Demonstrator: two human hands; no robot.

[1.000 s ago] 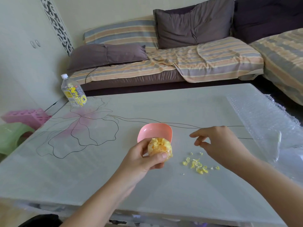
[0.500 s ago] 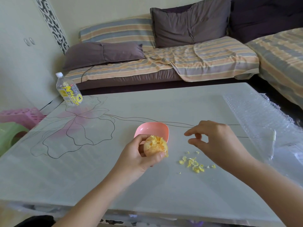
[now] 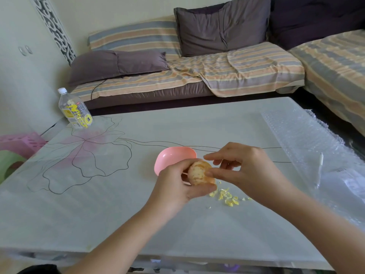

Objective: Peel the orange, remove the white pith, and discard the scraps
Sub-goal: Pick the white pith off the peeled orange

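Returning: right hand [image 3: 250, 171] back from scraps [image 3: 229, 199] to orange [image 3: 198, 173] | thumb-forefinger pinch on its side, pith caught unclear | left hand [image 3: 177, 184] cups it above table [image 3: 128, 218] front-middle, by pink bowl [image 3: 171, 158] | pith-picking resumes.

A pale wall [image 3: 122, 8] ran behind a corner sofa [image 3: 150, 95] with a dark base, draped in a striped cover [image 3: 256, 72] of peach, grey and cream. A big cushion [image 3: 221, 28], dark purple-grey, leaned upright against the back, and a flatter cushion [image 3: 118, 64] lay at the left end. In front stood a low table [image 3: 177, 125], its pale top bearing a line-drawn flower tinged pink. To the left were a white fretwork panel [image 3: 57, 26], a cupboard [image 3: 19, 76] with small knobs, a pink stool [image 3: 21, 143] and a green stool [image 3: 7, 165]. The light was soft and even.
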